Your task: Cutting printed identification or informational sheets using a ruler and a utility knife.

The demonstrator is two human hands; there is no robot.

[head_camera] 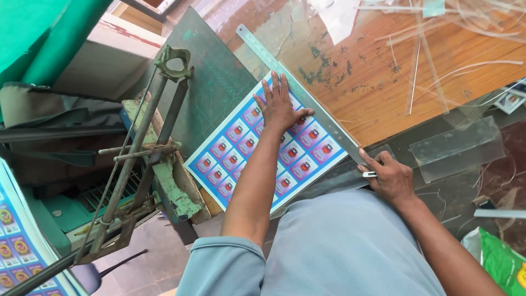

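Left hand [279,107]: pressing flat, fingers spread, on the metal ruler [296,87] and printed sheet [263,148].
Right hand [390,176]: its grip is closing around a small cutter [370,174] at the ruler's near end.
Sheet: lying on the green cutting mat [213,87] on the surface.

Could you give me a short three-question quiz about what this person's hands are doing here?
1. True or false: the left hand lies flat on the printed sheet.
2. The right hand holds: A) a small cutting blade, B) a brush, C) a cup.
3. What long metal thing lies along the sheet's edge?

Key:
1. True.
2. A.
3. A metal ruler, on the green cutting mat.
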